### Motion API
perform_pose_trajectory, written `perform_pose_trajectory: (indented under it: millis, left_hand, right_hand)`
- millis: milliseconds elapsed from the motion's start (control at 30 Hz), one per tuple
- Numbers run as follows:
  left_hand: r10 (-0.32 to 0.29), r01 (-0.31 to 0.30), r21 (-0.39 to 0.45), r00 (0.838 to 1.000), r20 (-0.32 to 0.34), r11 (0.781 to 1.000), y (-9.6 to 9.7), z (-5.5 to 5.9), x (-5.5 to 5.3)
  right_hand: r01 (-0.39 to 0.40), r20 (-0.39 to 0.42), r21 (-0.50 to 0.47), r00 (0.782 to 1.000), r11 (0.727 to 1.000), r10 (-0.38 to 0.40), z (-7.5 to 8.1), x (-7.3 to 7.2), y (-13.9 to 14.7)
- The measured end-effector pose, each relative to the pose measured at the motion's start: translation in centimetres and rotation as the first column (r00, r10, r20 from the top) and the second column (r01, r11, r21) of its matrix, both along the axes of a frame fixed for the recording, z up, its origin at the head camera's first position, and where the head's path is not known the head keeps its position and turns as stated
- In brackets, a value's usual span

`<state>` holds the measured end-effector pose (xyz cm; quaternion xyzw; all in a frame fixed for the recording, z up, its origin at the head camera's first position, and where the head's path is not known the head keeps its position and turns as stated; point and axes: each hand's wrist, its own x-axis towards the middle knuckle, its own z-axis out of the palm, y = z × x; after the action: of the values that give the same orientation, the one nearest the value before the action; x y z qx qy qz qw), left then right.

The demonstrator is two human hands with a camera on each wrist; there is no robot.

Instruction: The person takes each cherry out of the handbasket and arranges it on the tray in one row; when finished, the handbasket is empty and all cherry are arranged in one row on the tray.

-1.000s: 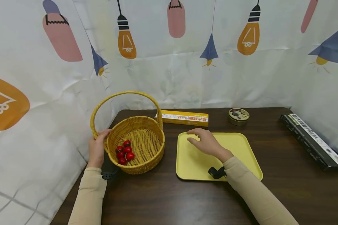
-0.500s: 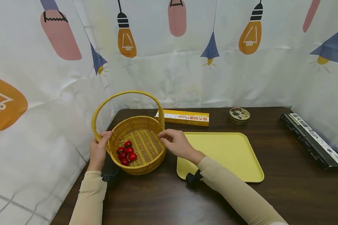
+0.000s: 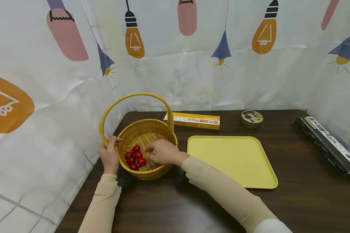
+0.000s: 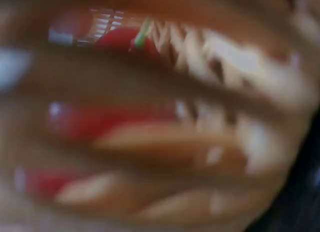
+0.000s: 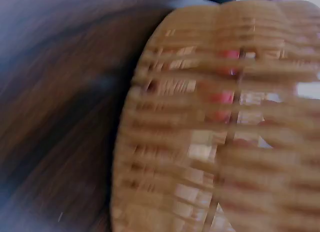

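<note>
A round yellow wicker basket [image 3: 148,175] with a tall arched handle stands on the left of the table. Several red cherries [image 3: 137,155] lie clustered in its left half. My left hand [image 3: 110,158] grips the basket's left rim at the foot of the handle, thumb on the inner side. Over the right side of the basket reaches my right hand [image 3: 164,152], its fingers loosely bent just right of the cherries, holding nothing that I can see. Blurred in the left wrist view are red cherries [image 4: 120,38] behind the weave. The right wrist view is filled by the basket's outer wall [image 5: 160,167].
A yellow tray [image 3: 233,155] lies right of the basket, partly under the right forearm. Behind stand a yellow pasta box [image 3: 196,121] and a round tin [image 3: 251,119]. A long black box [image 3: 328,147] lies along the table's right edge.
My right hand has moved left, from above the tray to inside the basket beside the cherries. The left hand keeps its hold on the rim. The head view has shifted slightly.
</note>
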<state>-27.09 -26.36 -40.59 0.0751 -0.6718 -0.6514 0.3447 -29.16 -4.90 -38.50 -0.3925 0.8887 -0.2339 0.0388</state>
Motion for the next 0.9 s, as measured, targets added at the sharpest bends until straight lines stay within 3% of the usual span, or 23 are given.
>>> perform_pose_trajectory:
  millis: [133, 367, 900]
  left_hand:
    - [0.047, -0.047, 0.009, 0.998, -0.046, 0.999, 0.7, -0.2, -0.4]
    - [0.096, -0.096, -0.005, 0.995, -0.008, 0.995, 0.8, -0.5, -0.3]
    - [0.098, -0.098, -0.010, 0.995, -0.009, 0.995, 0.7, -0.5, 0.0]
  right_hand:
    - [-0.072, 0.028, 0.035, 0.997, 0.997, 0.071, 0.0, 0.2, -1.3]
    - [-0.166, 0.072, 0.114, 0.985, 0.979, 0.159, 0.0, 0.4, -2.2]
    - [-0.140, 0.100, 0.174, 0.987, 0.975, 0.124, -0.6, 0.1, -2.6]
